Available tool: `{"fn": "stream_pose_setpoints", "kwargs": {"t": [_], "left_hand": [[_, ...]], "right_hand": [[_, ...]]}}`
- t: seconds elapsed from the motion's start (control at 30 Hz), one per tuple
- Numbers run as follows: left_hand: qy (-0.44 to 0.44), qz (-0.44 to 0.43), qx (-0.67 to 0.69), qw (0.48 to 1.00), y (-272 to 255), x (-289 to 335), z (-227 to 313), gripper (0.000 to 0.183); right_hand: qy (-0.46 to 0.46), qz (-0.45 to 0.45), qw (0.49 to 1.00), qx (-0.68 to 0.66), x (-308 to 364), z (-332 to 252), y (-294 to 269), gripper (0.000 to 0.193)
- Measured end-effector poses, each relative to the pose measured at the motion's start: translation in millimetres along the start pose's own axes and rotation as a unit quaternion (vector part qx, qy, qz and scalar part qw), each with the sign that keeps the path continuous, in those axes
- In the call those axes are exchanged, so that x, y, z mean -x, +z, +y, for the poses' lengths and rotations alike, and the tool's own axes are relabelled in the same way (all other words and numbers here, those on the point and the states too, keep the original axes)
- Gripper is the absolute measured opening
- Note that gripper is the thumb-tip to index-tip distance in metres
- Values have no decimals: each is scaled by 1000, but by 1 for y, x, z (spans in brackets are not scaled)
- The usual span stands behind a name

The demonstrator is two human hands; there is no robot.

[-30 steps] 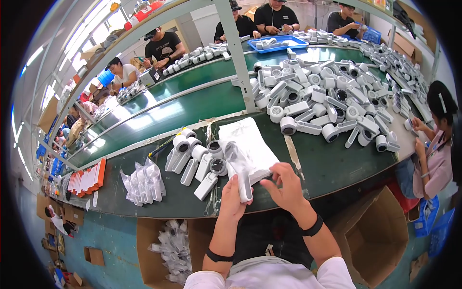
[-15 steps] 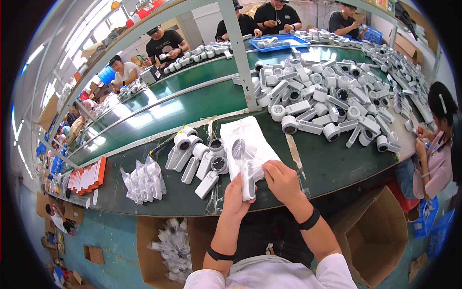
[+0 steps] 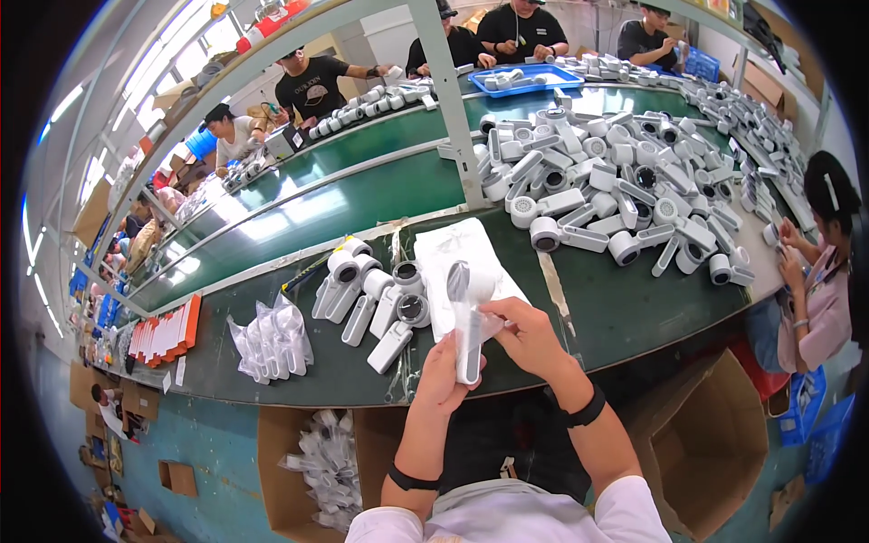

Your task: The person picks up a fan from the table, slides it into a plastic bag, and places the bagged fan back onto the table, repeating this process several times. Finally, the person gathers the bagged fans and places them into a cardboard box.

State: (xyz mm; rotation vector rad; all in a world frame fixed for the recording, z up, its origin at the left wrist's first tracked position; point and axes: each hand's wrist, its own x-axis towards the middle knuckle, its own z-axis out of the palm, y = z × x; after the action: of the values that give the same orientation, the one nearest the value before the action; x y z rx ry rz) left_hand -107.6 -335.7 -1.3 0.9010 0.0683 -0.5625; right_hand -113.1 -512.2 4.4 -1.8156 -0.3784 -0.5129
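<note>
My left hand (image 3: pixel 439 376) is wrapped round the lower handle of a white handheld fan (image 3: pixel 469 355), whose round head points away from me. Clear plastic film covers the fan. My right hand (image 3: pixel 532 337) pinches the loose edge of this clear bag (image 3: pixel 491 324) to the right of the handle. Beneath the fan head lies a stack of white plastic bags (image 3: pixel 434 244). Just left of it, several unwrapped fans (image 3: pixel 359 319) lie together on the dark green table (image 3: pixel 353 385). Farther left is a bunch of bagged fans (image 3: pixel 272 344).
A large heap of fans (image 3: pixel 625 185) covers the table's far right. Orange and white cartons (image 3: pixel 165 333) stand at left. Below the table edge are a box of bagged fans (image 3: pixel 272 471) and an open cardboard box (image 3: pixel 701 443). A co-worker (image 3: pixel 819 290) sits at right; others work across the belt.
The fan's head has lifted off the white bags and stands more upright. My right hand has drawn the film out to the right of the handle.
</note>
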Motion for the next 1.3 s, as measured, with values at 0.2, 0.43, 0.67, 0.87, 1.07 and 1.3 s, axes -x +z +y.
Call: {"fn": "stream_pose_setpoints", "kwargs": {"t": [0.2,0.43,0.67,0.87,1.07,1.3], "left_hand": [[-20,-14,71,997,9,0,-4,33],[12,28,59,998,6,-5,-16,36],[22,55,54,997,10,0,-9,37],[-43,-61,74,994,-11,1,-7,43],[-70,-90,167,979,-14,-6,-9,46],[-56,-32,154,986,0,-5,-10,48]], "right_hand": [[-23,165,977,133,6,-5,14,23],[13,236,965,111,22,-9,41,18],[26,146,989,-7,14,-24,30,34],[76,-53,990,-106,3,-10,3,36],[-47,34,998,35,4,-9,7,13],[-2,175,979,107,14,-12,28,23]]}}
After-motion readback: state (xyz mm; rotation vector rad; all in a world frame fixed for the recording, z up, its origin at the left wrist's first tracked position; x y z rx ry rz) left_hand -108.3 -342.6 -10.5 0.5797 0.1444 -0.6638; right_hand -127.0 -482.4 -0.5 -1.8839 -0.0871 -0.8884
